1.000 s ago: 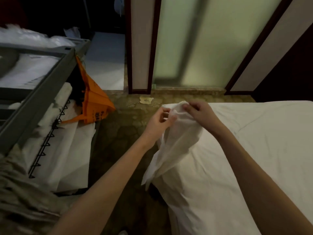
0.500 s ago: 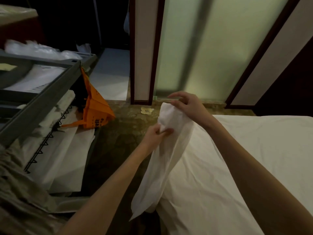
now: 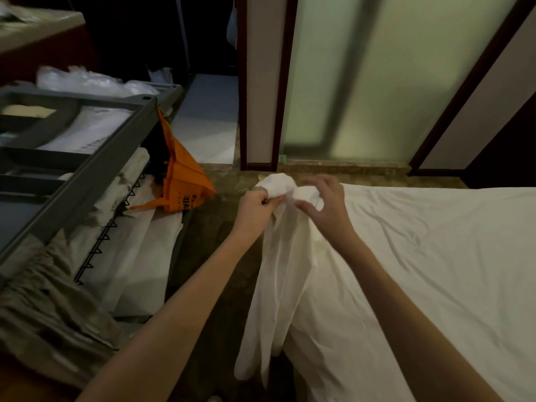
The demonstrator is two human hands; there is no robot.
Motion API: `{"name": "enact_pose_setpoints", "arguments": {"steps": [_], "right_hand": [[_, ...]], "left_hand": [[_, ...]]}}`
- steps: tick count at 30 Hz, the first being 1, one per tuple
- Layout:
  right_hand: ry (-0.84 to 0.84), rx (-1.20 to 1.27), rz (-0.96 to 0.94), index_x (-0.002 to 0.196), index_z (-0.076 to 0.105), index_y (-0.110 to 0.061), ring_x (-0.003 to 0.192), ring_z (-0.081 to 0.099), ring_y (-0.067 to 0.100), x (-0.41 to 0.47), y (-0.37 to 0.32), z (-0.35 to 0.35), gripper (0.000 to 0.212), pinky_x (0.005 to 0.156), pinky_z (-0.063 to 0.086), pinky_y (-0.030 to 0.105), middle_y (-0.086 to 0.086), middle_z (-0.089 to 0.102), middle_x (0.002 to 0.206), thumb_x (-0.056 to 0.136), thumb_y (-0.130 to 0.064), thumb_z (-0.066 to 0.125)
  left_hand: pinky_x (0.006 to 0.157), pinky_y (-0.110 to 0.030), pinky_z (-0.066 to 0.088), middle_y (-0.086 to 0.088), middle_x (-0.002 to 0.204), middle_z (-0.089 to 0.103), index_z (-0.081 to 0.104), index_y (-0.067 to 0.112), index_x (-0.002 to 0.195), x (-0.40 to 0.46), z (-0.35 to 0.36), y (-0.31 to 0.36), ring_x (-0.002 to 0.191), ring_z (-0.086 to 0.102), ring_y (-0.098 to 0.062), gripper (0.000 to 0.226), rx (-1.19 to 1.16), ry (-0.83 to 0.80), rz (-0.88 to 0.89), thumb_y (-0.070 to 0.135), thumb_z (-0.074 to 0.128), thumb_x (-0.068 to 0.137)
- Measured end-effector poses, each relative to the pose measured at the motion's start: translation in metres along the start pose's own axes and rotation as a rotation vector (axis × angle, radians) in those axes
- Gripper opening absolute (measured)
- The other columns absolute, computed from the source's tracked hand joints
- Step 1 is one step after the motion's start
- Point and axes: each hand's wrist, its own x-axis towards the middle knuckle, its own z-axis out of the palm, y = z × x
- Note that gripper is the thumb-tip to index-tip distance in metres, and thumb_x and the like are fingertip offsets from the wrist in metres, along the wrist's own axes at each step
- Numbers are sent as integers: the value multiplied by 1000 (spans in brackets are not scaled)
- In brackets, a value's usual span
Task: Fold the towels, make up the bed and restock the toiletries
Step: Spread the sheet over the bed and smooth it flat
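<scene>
Both hands have come close together again since half a second ago, when the right hand was up high and the left hand sat lower on the hanging cloth. Now the left hand's grip is clamped on a bunched corner of the white sheet, while the right hand's fingers are apart and loose, just touching the cloth beside it at the corner of the bed. To do this step well, the person should probably find the real corner, hold it with both hands and pull it flat over the mattress, so no lumps stay.
</scene>
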Motion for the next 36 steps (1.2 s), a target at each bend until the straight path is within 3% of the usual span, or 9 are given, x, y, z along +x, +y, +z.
{"name": "enact_pose_setpoints", "arguments": {"steps": [6, 11, 16, 18, 20, 21, 26, 31, 36], "right_hand": [[-39, 133, 60, 112, 60, -16, 89, 53, 2, -9, -17, 18, 22, 75, 44, 7, -6, 46, 110, 90, -21, 61], [-154, 69, -116, 119, 60, -17, 113, 46, 10, 28, -49, 3, 31, 98, 35, 22, -2, 54, 121, 89, -14, 62], [-503, 77, -86, 137, 46, -24, 118, 38, -2, 53, -74, 16, 48, 98, 29, 16, -10, 48, 134, 91, -21, 60], [-562, 70, -46, 130, 53, -21, 112, 49, 4, 60, -74, 22, 44, 92, 38, 19, -8, 56, 124, 88, -24, 64], [-496, 42, -78, 101, 67, -17, 85, 57, 3, 65, -75, 27, 15, 75, 42, 20, -8, 64, 91, 86, -21, 66], [-428, 36, -106, 88, 68, -16, 75, 56, 2, 68, -78, 28, 4, 71, 43, 22, -9, 62, 79, 86, -18, 66], [-321, 47, -215, 67, 60, -26, 71, 53, 2, 81, -97, 25, 22, 65, 41, 18, -8, 61, 72, 84, -12, 66], [-282, 68, -259, 72, 61, -25, 77, 57, 8, 97, -115, 17, 19, 70, 43, 18, -7, 62, 76, 85, -12, 65], [-160, 84, -298, 79, 68, -17, 79, 61, 14, 126, -126, -2, 9, 76, 50, 26, -4, 64, 78, 85, -11, 65]], "left_hand": [[86, -20, 44, -11, 111, 66, 63, 4, 115, 2, -13, 0, 104, 62, -20, 26, 199, 13, 117, 16, 55, 94], [80, -5, 35, -11, 116, 63, 62, 3, 118, 5, -33, -11, 105, 60, -20, 26, 349, 23, 239, 11, 47, 98], [92, -23, 45, -14, 124, 60, 65, 0, 109, 12, -53, -23, 108, 57, -21, 23, 349, -45, 387, 3, 47, 94], [84, -10, 41, -14, 115, 64, 69, -2, 97, 15, -62, -27, 100, 59, -20, 17, 373, -59, 440, -3, 53, 90], [75, -1, 38, -9, 100, 66, 69, -2, 95, 16, -67, -31, 87, 59, -14, 16, 331, -40, 476, -6, 56, 87], [74, -1, 39, -4, 97, 64, 69, -1, 98, 16, -68, -32, 84, 58, -9, 17, 271, -5, 470, -5, 57, 87], [64, -11, 43, 9, 78, 56, 65, 3, 84, 14, -67, -47, 66, 51, 2, 13, 84, 26, 277, 14, 62, 89], [62, -17, 50, 7, 83, 65, 62, 22, 86, 9, -67, -53, 72, 64, -4, 8, -37, -83, 46, 27, 59, 91], [72, -23, 57, 3, 91, 68, 62, 20, 96, -2, -64, -75, 81, 67, -7, 10, -43, -164, -131, 27, 56, 93]]}}
